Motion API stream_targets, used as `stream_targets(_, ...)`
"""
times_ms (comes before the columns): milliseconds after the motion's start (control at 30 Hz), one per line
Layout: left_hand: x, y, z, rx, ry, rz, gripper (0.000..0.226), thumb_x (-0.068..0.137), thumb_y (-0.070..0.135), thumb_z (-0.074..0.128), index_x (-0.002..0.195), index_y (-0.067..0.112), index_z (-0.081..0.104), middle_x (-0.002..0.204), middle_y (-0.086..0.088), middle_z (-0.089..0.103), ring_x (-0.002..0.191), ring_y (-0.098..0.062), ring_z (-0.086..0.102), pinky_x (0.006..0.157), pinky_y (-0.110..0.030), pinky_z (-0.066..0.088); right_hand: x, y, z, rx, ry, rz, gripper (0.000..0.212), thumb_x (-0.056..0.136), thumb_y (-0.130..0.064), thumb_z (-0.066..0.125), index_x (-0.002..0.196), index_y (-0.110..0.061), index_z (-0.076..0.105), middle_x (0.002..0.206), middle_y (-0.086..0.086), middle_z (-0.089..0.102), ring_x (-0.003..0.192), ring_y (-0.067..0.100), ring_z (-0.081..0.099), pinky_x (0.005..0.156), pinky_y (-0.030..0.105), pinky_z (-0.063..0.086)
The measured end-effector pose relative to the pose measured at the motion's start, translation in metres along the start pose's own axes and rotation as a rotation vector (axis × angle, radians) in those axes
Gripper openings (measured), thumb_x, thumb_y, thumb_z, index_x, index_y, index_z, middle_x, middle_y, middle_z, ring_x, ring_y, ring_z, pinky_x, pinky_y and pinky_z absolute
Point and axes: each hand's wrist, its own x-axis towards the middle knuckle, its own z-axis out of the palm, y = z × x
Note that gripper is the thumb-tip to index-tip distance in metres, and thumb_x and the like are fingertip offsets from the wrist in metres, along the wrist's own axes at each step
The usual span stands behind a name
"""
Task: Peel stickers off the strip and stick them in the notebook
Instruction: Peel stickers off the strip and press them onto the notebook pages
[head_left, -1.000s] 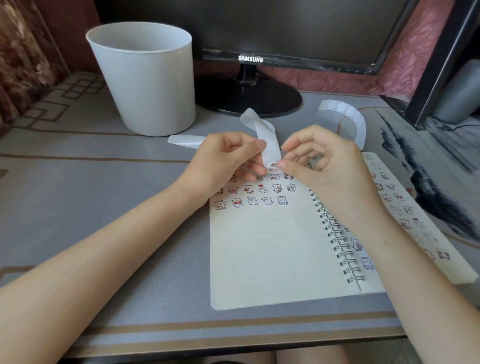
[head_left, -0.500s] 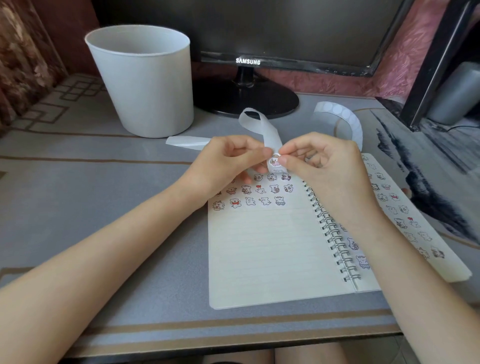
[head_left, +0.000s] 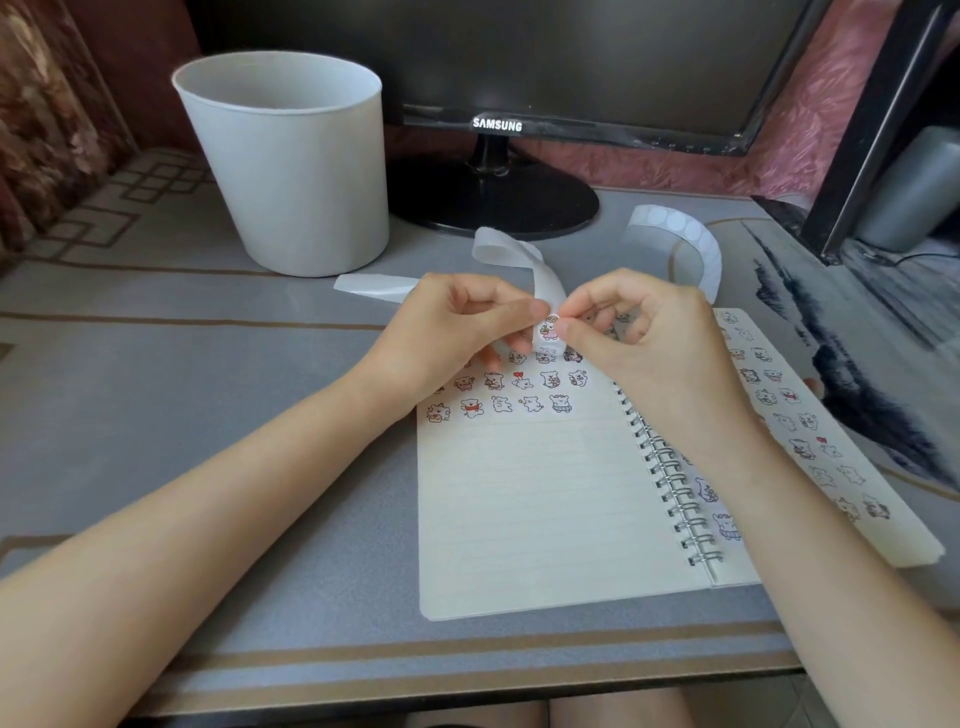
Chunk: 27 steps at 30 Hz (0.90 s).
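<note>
Reaches in with both forearms from the near edge of the table (head_left: 208, 415), wrists lifted above the top of the open notebook (head_left: 530, 493). Pinches the white strip (head_left: 540, 270) between thumb and forefinger of the left hand (head_left: 457, 327), other fingers curled beneath. Meets it with the right hand (head_left: 649, 338), thumb and forefinger closed on the edge of a small bear sticker (head_left: 549, 330) at the strip's bend, remaining fingers loosely curled behind. Extent of lift off the backing: cannot tell. Strip itself: looped up behind the fingertips, one end flat on the table beside the left hand, a further length with blank round patches arched behind the right hand, not far from the white bin (head_left: 291, 171) and the monitor (head_left: 493, 124). Rows of stuck bears across the top of the left page, just below the hands; more down the right page. Against half a second ago: same pinch, same spot, hands hardly shifted. Against a full second ago: fingertips drawn a little closer together, sticker face plainer between them.
</note>
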Motion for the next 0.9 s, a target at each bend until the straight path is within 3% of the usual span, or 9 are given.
stream_targets(67,0.001,-0.001,0.0,-0.008,0.004,-0.006,0.02,0.088,0.018,0.065,0.084,-0.002,0.07,0.068,-0.006,0.066,0.062,-0.008,0.059,0.052,-0.017,0.047,0.0,0.002,0.001,-0.052,0.001,-0.018,0.003,0.083,-0.015,0.071,0.085,-0.015,0.069,0.066,-0.013,0.055,0.054,-0.007,0.049,0.055,0.007,0.033)
stream_targets(267,0.003,-0.002,0.0,-0.015,0.027,-0.041,0.026,0.089,0.017,0.064,0.087,-0.009,0.067,0.07,-0.006,0.066,0.063,-0.01,0.061,0.051,-0.016,0.047,-0.001,0.004,0.001,-0.082,-0.013,-0.087,0.004,0.084,-0.017,0.069,0.082,-0.019,0.066,0.092,-0.01,0.057,0.086,0.007,0.051,0.082,0.019,0.038)
stream_targets(400,0.004,-0.003,-0.001,-0.014,0.041,-0.068,0.027,0.089,0.018,0.063,0.089,-0.009,0.067,0.075,-0.011,0.067,0.069,-0.016,0.061,0.052,-0.016,0.048,-0.001,-0.007,-0.006,0.072,-0.023,-0.051,0.003,0.083,-0.011,0.069,0.084,-0.012,0.067,0.078,-0.009,0.062,0.062,-0.006,0.054,0.062,0.006,0.038)
stream_targets(600,0.002,0.0,-0.001,0.029,0.045,-0.096,0.021,0.09,0.019,0.063,0.075,0.004,0.065,0.067,-0.005,0.067,0.046,-0.004,0.055,0.052,-0.012,0.046,-0.001,-0.008,-0.025,0.177,-0.184,0.182,0.006,0.079,-0.008,0.072,0.079,-0.013,0.069,0.079,0.004,0.069,0.068,0.004,0.058,0.066,0.012,0.047)
stream_targets(733,0.002,-0.001,0.0,0.033,0.04,-0.103,0.021,0.09,0.018,0.063,0.072,0.007,0.064,0.068,-0.006,0.067,0.049,-0.004,0.057,0.054,-0.013,0.049,-0.009,0.005,-0.025,0.13,-0.227,0.255,0.007,0.076,-0.014,0.076,0.074,-0.014,0.069,0.076,0.005,0.072,0.067,0.009,0.061,0.069,0.02,0.05)
stream_targets(900,0.004,-0.004,-0.001,0.04,0.045,-0.11,0.02,0.089,0.02,0.064,0.073,0.007,0.066,0.068,-0.005,0.068,0.056,-0.009,0.059,0.057,-0.016,0.051,-0.011,0.013,-0.022,0.025,-0.207,0.248,0.008,0.074,-0.016,0.078,0.073,-0.017,0.07,0.07,0.001,0.071,0.058,0.002,0.058,0.063,0.016,0.047)
